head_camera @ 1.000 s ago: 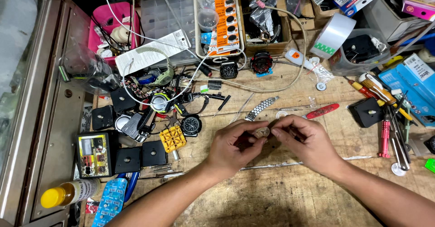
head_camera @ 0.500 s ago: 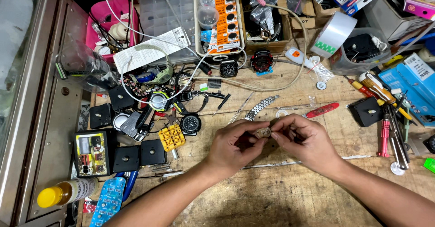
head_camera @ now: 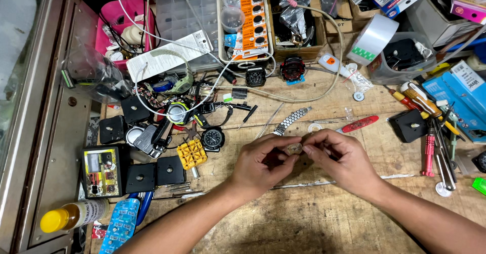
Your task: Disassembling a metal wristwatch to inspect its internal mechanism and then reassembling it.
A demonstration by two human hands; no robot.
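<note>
Pinching small round part [head_camera: 293,148], both hands [head_camera: 304,164], orange battery card [head_camera: 253,23] in basket up top

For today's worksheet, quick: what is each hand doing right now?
Left hand: closed, pinching the small round watch part.
Right hand: closed, fingertips on the same part.

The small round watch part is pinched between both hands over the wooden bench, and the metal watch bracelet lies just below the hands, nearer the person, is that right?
Not quite. In the head view the metal watch bracelet lies above the hands, farther from the person. The rest holds: left hand and right hand pinch the small round watch part over the wooden bench.
</note>
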